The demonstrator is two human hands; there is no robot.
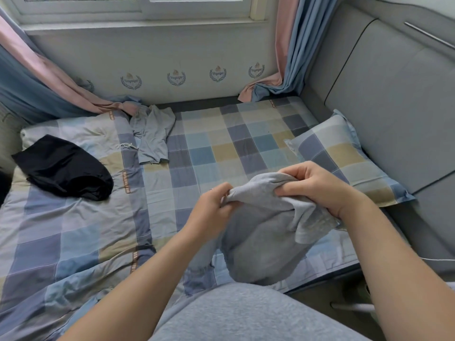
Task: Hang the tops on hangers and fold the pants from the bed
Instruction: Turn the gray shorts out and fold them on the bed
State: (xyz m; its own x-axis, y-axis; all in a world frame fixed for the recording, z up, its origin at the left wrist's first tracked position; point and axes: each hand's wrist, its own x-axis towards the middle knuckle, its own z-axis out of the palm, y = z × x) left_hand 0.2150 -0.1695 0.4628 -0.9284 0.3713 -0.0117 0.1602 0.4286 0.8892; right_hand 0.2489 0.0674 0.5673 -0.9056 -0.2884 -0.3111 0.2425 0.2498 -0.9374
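Note:
A grey fleece garment (263, 232) hangs bunched above the bed's near edge. My left hand (214, 210) pinches its upper left edge, and my right hand (317, 188) grips the upper right part with curled fingers. A light blue-grey garment with a drawstring (154, 134) lies crumpled at the far middle of the bed. On the left, a black garment (64, 168) rests in a loose folded heap on the quilt.
The checked bed sheet (221, 143) stretches under everything, with a rumpled checked quilt (61, 230) on the left. A matching pillow (344, 153) leans near the grey padded headboard (394, 107) on the right. Pink and blue curtains (288, 57) drop onto the far corners.

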